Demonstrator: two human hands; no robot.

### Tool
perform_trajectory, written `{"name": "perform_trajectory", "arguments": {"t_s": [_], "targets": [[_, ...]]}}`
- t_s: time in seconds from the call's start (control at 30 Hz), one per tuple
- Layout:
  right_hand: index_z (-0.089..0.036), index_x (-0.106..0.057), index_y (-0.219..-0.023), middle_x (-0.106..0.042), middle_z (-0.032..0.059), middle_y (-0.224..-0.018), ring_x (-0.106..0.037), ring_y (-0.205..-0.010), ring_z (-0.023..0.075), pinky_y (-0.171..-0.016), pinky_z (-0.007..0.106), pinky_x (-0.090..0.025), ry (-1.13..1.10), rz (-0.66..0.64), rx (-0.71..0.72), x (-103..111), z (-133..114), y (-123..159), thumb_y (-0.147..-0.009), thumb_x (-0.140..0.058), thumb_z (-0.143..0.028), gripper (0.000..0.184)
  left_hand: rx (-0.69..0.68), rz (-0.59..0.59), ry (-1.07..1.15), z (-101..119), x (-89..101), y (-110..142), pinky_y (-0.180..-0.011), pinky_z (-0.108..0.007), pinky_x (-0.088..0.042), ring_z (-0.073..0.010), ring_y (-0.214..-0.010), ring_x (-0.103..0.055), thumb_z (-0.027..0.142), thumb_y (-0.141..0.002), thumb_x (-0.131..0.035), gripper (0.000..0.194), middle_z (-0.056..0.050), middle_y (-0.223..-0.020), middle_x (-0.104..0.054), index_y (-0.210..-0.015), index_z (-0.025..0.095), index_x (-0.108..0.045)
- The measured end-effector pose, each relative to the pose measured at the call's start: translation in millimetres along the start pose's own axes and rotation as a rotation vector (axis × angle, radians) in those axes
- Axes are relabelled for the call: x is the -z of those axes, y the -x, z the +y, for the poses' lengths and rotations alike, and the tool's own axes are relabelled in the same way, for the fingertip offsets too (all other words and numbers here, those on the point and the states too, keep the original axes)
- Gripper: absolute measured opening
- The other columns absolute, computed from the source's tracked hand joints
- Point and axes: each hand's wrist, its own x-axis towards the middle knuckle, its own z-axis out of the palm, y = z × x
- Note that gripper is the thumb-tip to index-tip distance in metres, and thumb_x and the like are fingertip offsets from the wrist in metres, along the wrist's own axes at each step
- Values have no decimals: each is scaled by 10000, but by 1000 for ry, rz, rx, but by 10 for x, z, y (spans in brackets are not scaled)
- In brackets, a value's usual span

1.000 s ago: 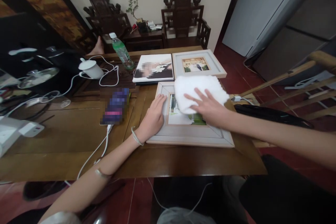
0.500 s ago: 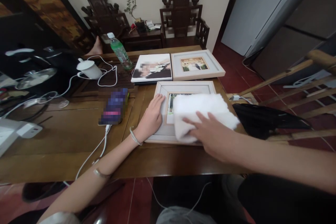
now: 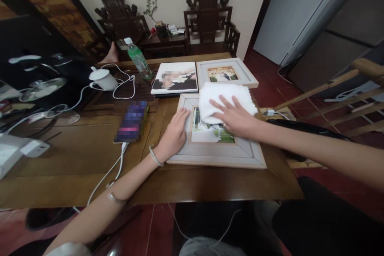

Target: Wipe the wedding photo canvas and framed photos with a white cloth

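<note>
Fingers [image 3: 179, 118] of my left hand [image 3: 175, 134]: close together, laid over the left border of the picture frame [image 3: 216, 155], which lies flat at the centre of the view; thumb not visible. Right hand [image 3: 240, 121], just right of centre: fingers spread, palm down on a folded white cloth [image 3: 226, 90], no pinch visible. Cloth covers the upper right of the frame and part of its photo [image 3: 207, 134]. Step in hand, my judgement: wiping the frame. Next move seems to call for even pressure through the cloth, left hand bracing the border. Against half a second ago: cloth sits higher in view, baring the near border and lower photo it then covered; left hand unshifted. Farther, upper centre: white picture panel [image 3: 189, 83], second frame [image 3: 249, 77] beside it. Cloth overlaps the latter in view; contact uncertain.
</note>
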Motion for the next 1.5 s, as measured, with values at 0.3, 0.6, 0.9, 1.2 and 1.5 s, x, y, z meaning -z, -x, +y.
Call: {"name": "perform_trajectory", "arguments": {"t_s": [0.3, 0.6, 0.9, 1.2, 1.5], "targets": [[-193, -594, -1246, -325, 85, -1509, -141, -1392, 430, -1030, 721, -173, -54, -2, 44, -17, -104, -40, -869, -486, -166, 394, -10, 4, 3, -11, 0, 4, -1167, -509, -233, -257, -1422, -232, -21, -761, -340, 682, -155, -1484, -340, -1426, 128, -318], [-235, -591, -1245, -354, 39, -1497, -215, -1381, 406, -1048, 676, -244, -365, -188, 157, 377, -983, 693, -883, -494, -239, 375, 26, -27, -22, -16, -5, 7, -1166, -511, -229, -253, -1430, -213, -16, -762, -337, 680, -147, -1497, -327, -1428, 118, -317], [-252, -538, -1292, -266, 86, -1536, -163, -1407, 367, -1063, 676, -159, -63, -56, 102, 42, -286, 177, -836, -567, -199, 460, 17, -20, -10, 2, 1, 3, -1174, -497, -217, -262, -1426, -221, -9, -753, -353, 674, -157, -1477, -357, -1417, 103, -340], [-177, -580, -1266, -266, 118, -1533, -74, -1404, 423, -1055, 706, -105, -11, 58, 19, -88, 68, -157, -887, -506, -223, 389, 1, -14, -6, 8, 11, -1, -1166, -516, -231, -269, -1421, -230, -20, -752, -345, 685, -152, -1473, -357, -1423, 120, -330], [-233, -611, -1225, -340, 54, -1502, -202, -1387, 399, -1041, 688, -243, -395, -276, 85, 484, -924, 518, -893, -475, -224, 359, -2, -27, -55, -8, 2, 4, -1171, -492, -228, -253, -1424, -220, -24, -757, -323, 652, -181, -1464, -361, -1403, 62, -336]]}}
